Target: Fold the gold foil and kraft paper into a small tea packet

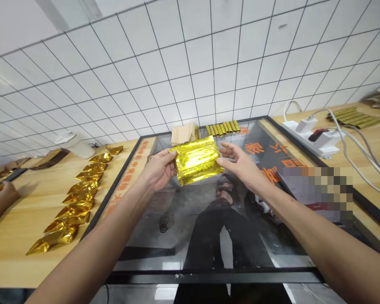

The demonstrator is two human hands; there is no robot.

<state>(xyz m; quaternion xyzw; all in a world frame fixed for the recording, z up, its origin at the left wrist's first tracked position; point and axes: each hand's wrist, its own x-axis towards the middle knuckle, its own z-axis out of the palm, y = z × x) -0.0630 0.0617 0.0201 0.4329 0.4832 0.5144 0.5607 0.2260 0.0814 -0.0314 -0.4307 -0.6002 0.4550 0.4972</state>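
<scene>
My left hand [159, 168] is closed on the left edge of a shiny gold foil pouch [196, 159], held flat above a glass panel in the table. At the pouch's right edge my right hand [237, 162] touches it with the thumb, the other fingers stretched out. Behind the pouch lie a tan paper packet [183, 133] and a row of small gold sticks [223, 127].
A line of several filled gold pouches [73, 202] runs down the wooden table [22, 236] on the left. Another person's hand [0, 196] shows at the far left edge. A white power strip [316, 137] with cables sits right, more gold sticks [354, 116] behind it.
</scene>
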